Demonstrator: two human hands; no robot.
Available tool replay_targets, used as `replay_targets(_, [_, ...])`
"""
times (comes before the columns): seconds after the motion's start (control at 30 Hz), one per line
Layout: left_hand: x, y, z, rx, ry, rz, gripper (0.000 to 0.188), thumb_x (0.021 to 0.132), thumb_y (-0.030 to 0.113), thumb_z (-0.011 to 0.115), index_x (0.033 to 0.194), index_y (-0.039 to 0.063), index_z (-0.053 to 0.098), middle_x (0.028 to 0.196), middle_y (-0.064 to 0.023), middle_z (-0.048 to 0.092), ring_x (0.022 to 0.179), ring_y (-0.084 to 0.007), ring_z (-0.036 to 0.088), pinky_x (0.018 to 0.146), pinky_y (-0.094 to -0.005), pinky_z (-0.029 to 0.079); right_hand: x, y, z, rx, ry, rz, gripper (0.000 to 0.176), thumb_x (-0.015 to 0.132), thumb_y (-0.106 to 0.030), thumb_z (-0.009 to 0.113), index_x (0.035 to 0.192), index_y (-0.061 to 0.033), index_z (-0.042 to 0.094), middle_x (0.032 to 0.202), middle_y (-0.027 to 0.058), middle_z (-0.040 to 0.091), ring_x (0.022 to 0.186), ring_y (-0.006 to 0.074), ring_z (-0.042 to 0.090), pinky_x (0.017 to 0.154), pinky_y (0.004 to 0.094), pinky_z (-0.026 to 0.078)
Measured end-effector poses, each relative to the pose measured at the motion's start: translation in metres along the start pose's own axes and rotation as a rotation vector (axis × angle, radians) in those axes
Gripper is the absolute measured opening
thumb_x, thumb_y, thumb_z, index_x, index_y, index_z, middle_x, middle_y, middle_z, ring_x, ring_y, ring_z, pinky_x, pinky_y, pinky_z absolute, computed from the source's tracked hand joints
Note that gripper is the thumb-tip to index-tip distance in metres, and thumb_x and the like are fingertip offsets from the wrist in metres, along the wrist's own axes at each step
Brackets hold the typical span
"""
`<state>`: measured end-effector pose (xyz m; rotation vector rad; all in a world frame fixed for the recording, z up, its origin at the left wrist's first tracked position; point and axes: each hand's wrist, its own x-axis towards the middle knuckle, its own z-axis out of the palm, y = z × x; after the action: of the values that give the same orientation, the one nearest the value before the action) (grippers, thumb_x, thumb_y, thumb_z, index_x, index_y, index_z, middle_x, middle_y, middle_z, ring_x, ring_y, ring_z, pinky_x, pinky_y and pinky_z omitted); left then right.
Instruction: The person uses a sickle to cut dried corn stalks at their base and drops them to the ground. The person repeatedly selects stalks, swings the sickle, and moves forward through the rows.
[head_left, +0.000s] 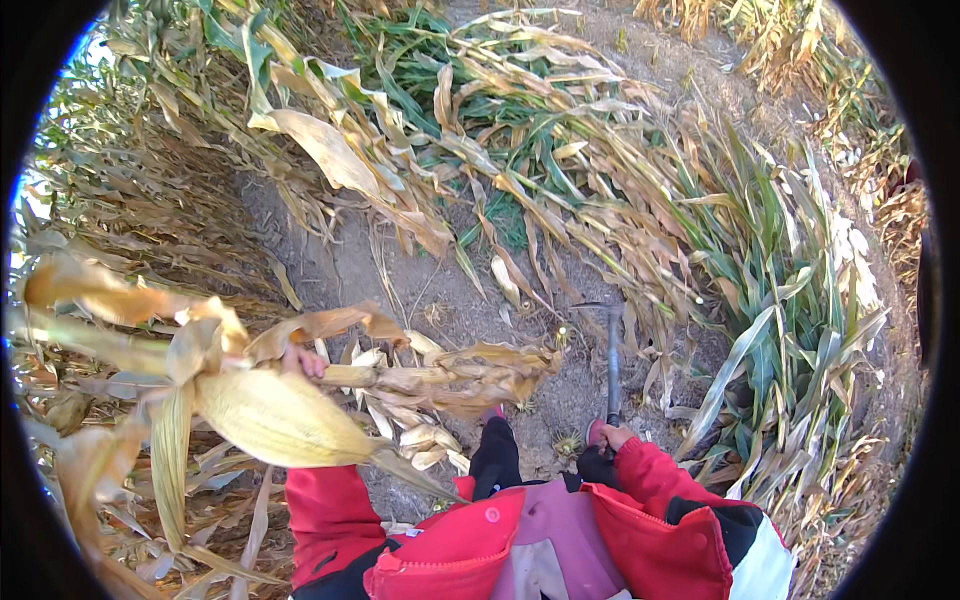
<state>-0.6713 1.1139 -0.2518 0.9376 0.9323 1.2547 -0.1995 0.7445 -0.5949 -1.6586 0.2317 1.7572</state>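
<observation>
My left hand (304, 361) is closed around a dry corn stalk (360, 375), partly hidden by its leaves. A large husked ear of corn (277, 420) on that stalk hangs in front of my left forearm. The stalk's leafy end points right, over the ground before my feet. Down at the right, my right hand (616, 436) grips the handle of a hoe-like tool (613, 367). Its thin metal blade lies crosswise at the far end, close to the cut stalks on the ground.
Cut corn stalks (600, 172) lie in a long curved row ahead and to the right. Standing corn (150, 187) rises at the left. Several pale ears (427, 442) lie near my feet. Short stubble (566, 444) sticks up from the bare soil (450, 285).
</observation>
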Motion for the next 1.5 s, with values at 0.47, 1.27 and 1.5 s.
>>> replay_targets(0.47, [-0.038,-0.153,0.463,0.134,-0.47,-0.438,0.033,0.091,0.033,0.069,0.079,0.005,0.054,0.056,-0.0046,0.052,0.043,-0.0184,0.049,0.045,-0.0346,0.043,-0.166,-0.011,-0.253,0.24,0.298,-0.376,0.012,0.088,-0.013,0.059,0.079,-0.006,0.055,0.055,0.004,0.049,0.043,0.0169,0.048,0.04,0.0334,0.042])
replay_targets(1.27, [0.171,-0.223,0.498,-0.174,-0.211,0.126,0.036,0.103,0.042,0.043,0.103,0.007,0.053,0.062,-0.0066,0.055,0.045,-0.0177,0.052,0.041,-0.0325,0.044,-0.234,0.029,-0.252,0.382,0.37,-0.119,0.021,0.09,-0.017,0.059,0.074,-0.0096,0.048,0.054,0.0028,0.047,0.04,0.0174,0.046,0.037,0.0338,0.04])
replay_targets(1.5, [0.251,-0.195,0.524,-0.265,0.057,0.219,0.074,0.099,0.041,0.054,0.15,-0.004,0.026,0.146,-0.0221,0.042,0.129,-0.0277,0.046,0.109,-0.0345,0.035,-0.259,0.023,-0.227,0.265,0.559,-0.096,0.014,0.087,-0.013,0.06,0.078,-0.008,0.049,0.055,0.0031,0.046,0.041,0.0168,0.046,0.038,0.0335,0.04])
